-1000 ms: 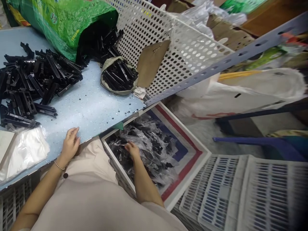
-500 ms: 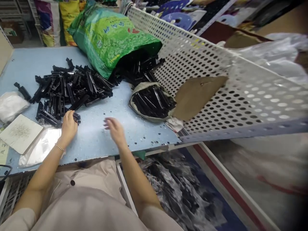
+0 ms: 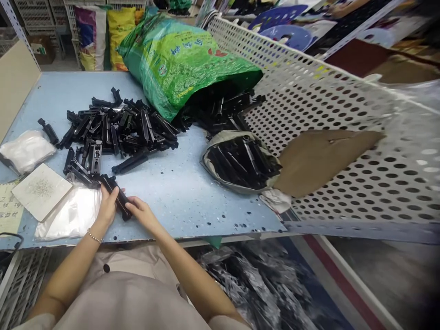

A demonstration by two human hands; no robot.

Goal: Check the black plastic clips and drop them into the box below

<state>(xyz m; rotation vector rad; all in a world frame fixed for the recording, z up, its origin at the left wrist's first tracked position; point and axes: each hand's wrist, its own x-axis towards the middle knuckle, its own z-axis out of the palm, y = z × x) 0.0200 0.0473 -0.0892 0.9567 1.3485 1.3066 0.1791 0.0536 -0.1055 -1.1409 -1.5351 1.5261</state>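
A long black part (image 3: 121,201), with a small fitting at its far end, is held between both my hands just above the front of the blue table. Around its left side my left hand (image 3: 108,204) is closed. My right hand (image 3: 140,211) grips the near right side with thumb and fingers. Beyond them a pile of similar black parts (image 3: 117,130) is heaped on the table. Beside my left wrist lies a stack of clear plastic bags (image 3: 74,214).
A green sack (image 3: 192,59) spills black parts at the back. A cloth bag (image 3: 209,167) filled with more stands right of centre, beside brown cardboard (image 3: 319,158) and a perforated white panel (image 3: 360,105). A white tile (image 3: 43,190) lies left. Below the table are plastic-wrapped black items (image 3: 254,284).
My left hand has drawn a black part from the pile's near edge toward me. My right hand, free before, has moved left and taken hold of it. The view has shifted.
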